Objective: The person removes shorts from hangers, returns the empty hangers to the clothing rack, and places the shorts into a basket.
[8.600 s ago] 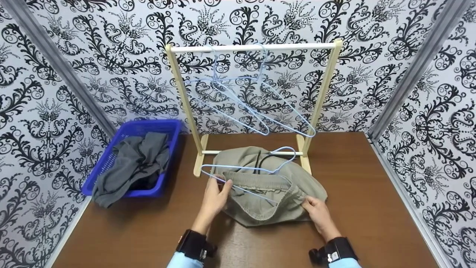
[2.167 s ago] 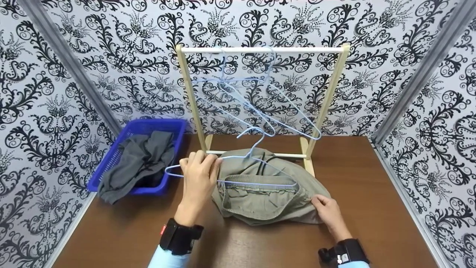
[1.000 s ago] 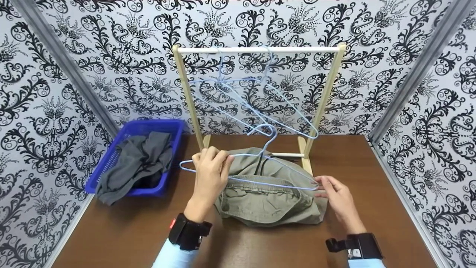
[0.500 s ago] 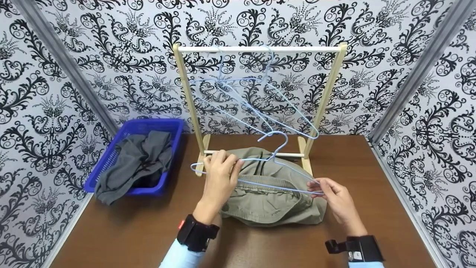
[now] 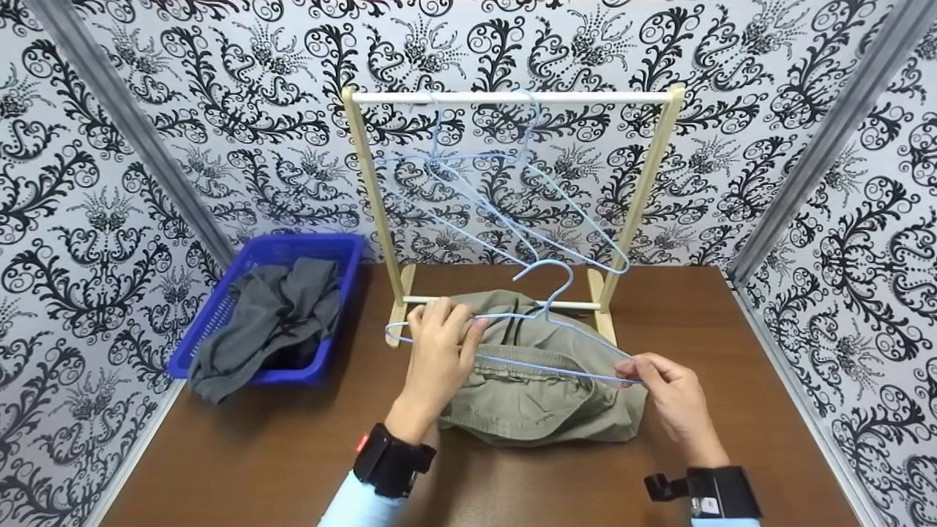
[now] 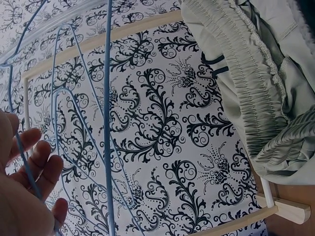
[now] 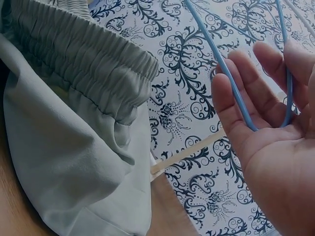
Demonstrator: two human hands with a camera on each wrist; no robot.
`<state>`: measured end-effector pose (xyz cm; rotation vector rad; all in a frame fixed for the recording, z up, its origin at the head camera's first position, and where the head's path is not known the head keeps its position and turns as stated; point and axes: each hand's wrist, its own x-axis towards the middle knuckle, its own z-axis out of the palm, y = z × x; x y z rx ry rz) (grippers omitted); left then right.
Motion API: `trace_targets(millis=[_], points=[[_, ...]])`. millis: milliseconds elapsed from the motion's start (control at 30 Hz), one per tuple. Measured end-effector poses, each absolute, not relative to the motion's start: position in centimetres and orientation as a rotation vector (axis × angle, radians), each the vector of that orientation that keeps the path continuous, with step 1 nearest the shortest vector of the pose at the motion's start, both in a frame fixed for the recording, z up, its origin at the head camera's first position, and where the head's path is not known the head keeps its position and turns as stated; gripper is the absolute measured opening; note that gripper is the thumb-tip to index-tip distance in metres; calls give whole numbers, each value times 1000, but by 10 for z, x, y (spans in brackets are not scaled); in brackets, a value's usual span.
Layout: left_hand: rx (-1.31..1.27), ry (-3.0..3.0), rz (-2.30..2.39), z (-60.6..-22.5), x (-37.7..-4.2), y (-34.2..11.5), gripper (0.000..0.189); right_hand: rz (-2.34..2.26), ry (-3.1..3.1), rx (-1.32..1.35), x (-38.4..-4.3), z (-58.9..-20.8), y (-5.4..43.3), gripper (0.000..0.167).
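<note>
A light-blue wire hanger (image 5: 547, 313) is held over olive-grey pants (image 5: 512, 413), its hook pointing up and away. My left hand (image 5: 437, 355) grips the hanger's left arm, fingers over the upper wire; its left tip sticks out past the hand. My right hand (image 5: 675, 399) holds the right end, and the right wrist view shows the bent wire (image 7: 246, 115) lying in the curled fingers. The pants lie on the table, their elastic waistband (image 7: 98, 54) gaping toward me and black drawstrings behind it. In the head view the hanger's lower bar crosses over the waistband's far edge.
A small wooden rack (image 5: 644, 190) with a white rod stands behind the pants, with two blue hangers (image 5: 578, 211) on the rod. To the left, a blue basket (image 5: 351, 252) holds dark grey clothing (image 5: 271, 315) draped over its rim. Patterned walls enclose the brown table (image 5: 703, 315).
Earlier the hanger's right end sat inside the waistband; now it is out above it. My right hand has left the waistband for that end. Lately the hanger and left hand shifted slightly right.
</note>
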<state>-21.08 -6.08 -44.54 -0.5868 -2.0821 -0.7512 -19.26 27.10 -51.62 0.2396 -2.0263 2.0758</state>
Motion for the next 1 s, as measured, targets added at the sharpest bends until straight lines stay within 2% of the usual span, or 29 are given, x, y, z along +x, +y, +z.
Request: trace_targets(millis=[300,600,1000], points=[[-585,-2048,-716,-448,-210,-64,38,2132,-1874,281,-194,-515,279,33],[-609,-1992,-683,-446,-207,-70,53,2194,-1716,207,-196,-510,283,35],[-590,-2074,-647,-456,-206,-73,51,2284,-1536,197,-199,-505,287,38]])
